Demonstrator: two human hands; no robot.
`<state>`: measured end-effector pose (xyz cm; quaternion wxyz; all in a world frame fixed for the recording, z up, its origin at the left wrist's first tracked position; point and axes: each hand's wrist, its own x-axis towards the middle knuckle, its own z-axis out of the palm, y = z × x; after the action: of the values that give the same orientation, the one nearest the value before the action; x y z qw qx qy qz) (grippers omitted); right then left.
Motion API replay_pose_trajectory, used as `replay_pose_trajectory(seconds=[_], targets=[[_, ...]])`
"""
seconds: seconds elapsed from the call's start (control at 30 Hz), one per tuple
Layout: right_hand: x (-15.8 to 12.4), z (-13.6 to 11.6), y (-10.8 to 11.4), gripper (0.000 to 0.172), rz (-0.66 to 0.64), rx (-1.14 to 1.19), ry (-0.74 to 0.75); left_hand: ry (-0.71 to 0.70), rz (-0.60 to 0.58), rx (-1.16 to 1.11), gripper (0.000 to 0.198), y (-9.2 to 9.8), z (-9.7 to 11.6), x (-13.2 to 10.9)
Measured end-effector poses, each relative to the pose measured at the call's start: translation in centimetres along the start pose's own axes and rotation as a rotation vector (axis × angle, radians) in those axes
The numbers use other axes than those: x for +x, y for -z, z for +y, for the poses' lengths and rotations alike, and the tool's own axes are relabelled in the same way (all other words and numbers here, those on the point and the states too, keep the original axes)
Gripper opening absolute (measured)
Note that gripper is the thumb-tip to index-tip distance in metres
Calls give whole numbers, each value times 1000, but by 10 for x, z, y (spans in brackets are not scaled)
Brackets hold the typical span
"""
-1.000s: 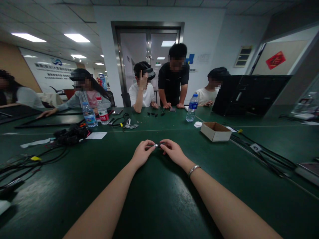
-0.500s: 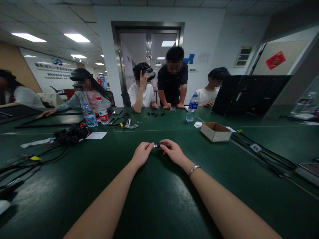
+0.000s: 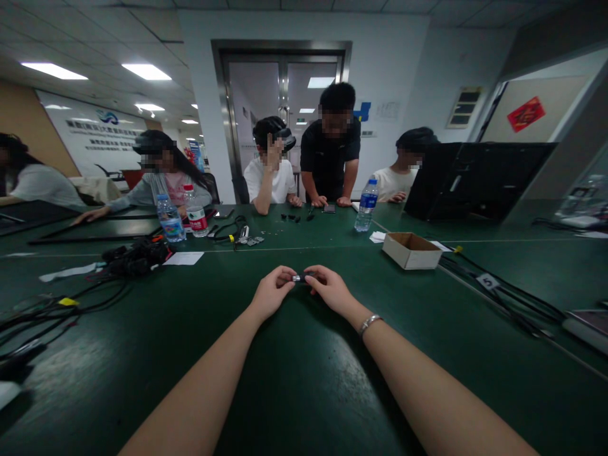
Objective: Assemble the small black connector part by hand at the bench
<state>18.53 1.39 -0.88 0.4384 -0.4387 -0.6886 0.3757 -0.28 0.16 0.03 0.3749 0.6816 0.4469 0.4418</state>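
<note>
Between my hands, just above or on the green table, is a small black stick with a silver end, too small to name more exactly. My left hand pinches at its silver end with thumb and fingers. Around its black end, my right hand is closed, with the thumb on the near side. The fingers cover most of the stick. A metal bracelet circles my right wrist.
An open cardboard box stands right of my hands, beside cables and a black monitor. Water bottles stand farther back. Black tangled gear and cables lie left. Several people sit or lean across the table.
My left fingers have lifted and curled slightly at the silver end, while the thumb stays close. My right hand holds the same place. The person leaning over the table has shifted slightly right.
</note>
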Motion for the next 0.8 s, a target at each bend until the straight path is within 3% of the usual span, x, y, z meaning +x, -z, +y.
replay_pose_trajectory(seconds=[0.43, 0.8], targets=[[-1, -4, 0, 24, -4, 14, -3, 22, 13, 6, 20, -1, -1, 1], [-1, -4, 0, 25, 1, -1, -9, 53, 53, -28, 33, -1, -1, 0]])
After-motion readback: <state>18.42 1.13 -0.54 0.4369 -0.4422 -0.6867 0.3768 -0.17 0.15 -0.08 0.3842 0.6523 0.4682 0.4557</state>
